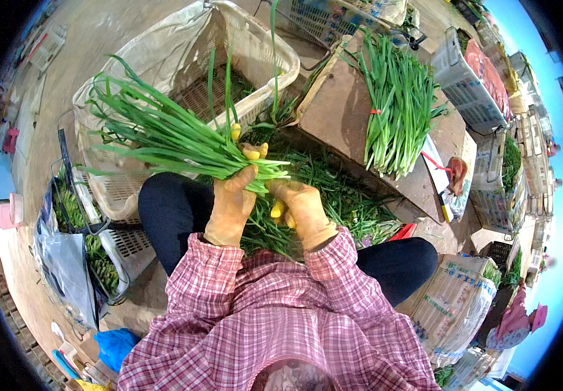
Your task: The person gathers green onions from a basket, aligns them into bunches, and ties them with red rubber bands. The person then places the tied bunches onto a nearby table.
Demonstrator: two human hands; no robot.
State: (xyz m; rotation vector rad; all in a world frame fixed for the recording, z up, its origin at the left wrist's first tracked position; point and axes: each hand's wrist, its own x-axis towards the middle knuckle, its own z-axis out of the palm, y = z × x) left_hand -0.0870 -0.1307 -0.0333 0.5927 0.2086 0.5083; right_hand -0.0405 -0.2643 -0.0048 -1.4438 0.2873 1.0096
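My left hand, in a tan glove with yellow fingertips, grips a loose bunch of Chinese chives near its pale stem ends. The leaves fan out to the upper left over a white plastic crate. My right hand, gloved alike, is at the stem ends with its fingers curled; whether it pinches any stems is hidden. Below both hands, loose green leaves and trimmings lie heaped between my knees. A pile of chives, with a red tie showing, rests on the brown board to the right.
The white crate has a pale cloth liner. A red-handled thing lies on the board's right end. More crates line the right side. At lower right is another person. A blue bag lies lower left.
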